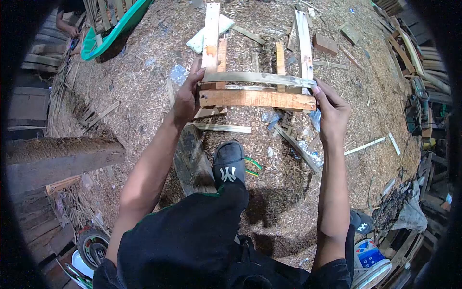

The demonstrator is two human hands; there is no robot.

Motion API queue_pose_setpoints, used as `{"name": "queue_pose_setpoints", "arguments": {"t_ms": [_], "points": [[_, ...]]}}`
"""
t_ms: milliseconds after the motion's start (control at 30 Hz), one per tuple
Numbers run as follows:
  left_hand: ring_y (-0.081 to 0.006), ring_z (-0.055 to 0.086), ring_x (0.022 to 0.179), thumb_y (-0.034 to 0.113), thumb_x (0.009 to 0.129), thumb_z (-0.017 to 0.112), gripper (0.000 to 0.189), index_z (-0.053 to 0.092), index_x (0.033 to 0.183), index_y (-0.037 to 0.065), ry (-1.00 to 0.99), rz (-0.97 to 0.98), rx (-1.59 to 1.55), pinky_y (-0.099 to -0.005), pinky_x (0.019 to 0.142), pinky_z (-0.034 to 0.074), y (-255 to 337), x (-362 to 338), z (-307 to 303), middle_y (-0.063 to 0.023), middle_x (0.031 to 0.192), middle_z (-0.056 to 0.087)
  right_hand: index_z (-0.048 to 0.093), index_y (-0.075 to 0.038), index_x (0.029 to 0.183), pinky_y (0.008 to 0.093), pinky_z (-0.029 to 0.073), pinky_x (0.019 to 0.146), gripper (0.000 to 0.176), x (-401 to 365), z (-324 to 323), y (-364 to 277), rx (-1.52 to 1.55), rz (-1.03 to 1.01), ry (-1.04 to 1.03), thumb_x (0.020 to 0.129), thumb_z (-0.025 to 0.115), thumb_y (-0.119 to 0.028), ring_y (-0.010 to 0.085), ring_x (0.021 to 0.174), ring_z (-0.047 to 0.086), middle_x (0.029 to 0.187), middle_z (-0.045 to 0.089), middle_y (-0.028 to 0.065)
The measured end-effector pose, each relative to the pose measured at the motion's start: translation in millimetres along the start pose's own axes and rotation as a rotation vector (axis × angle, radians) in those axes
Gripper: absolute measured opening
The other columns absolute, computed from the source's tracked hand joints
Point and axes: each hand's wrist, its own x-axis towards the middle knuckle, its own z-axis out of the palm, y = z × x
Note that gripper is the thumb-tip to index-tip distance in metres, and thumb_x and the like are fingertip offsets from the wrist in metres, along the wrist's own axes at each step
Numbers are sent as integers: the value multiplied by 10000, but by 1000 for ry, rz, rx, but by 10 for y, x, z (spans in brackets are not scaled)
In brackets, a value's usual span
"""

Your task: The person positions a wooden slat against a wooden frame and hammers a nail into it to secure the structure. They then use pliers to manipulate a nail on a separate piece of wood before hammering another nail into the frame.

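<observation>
A small wooden frame [257, 98] is held between my hands, its two long uprights pointing away from me. Across it lies a pale, slightly curved wooden slat [252, 78], just beyond the thicker orange-brown front rail. My left hand [186, 94] grips the left corner, fingers wrapped round the outer side and partly hidden. At the other end, my right hand [332, 107] is closed on the frame, its thumb on the slat's right tip. Dark nail heads or holes show at the rail's ends. Two shorter legs extend behind the slats.
Wood shavings and offcuts cover the ground. A thick timber beam [62, 159] juts in from the left, and a plank [192, 161] lies beside my sandalled foot [229, 164]. A green basin [113, 36] holds wood pieces; another person's hand [73, 32] is nearby. Wood is stacked at right.
</observation>
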Motion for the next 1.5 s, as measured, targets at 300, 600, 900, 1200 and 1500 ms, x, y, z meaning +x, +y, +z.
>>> {"name": "queue_pose_setpoints", "arguments": {"t_ms": [300,600,900,1200,1500], "points": [[-228,549,1259,297,1045,367,548,247,1532,74,16,13,5,-393,1056,475,12,33,19,-136,1396,495,742,30,1122,269,516,883,257,82,-34,39,30,21,-37,891,760,-80,142,980,668,1098,737,131],[-263,543,1295,288,1048,377,678,72,1601,42,-10,3,27,-419,1071,470,-4,65,-43,-172,1487,442,730,42,1128,252,539,808,253,162,-74,16,79,118,-81,893,755,-50,127,897,681,1033,742,118],[-263,469,1367,270,1087,349,576,172,1575,22,-137,163,105,-394,1132,404,-132,9,-179,-174,1523,414,702,41,1183,250,556,808,286,81,-1,-35,119,129,-51,917,733,-60,139,921,684,1058,731,133],[-213,541,1263,355,1062,336,578,222,1552,73,43,-29,-35,-373,1070,449,71,-27,72,-108,1384,507,693,34,1203,268,568,824,289,72,-20,10,269,185,-17,933,709,-65,151,936,686,1090,720,133],[-214,465,1333,245,1061,357,515,236,1538,92,18,146,-21,-379,1090,430,33,31,145,-162,1452,434,691,35,1212,274,552,848,303,91,-45,131,277,202,11,935,715,-86,147,952,678,1091,720,132]]}}
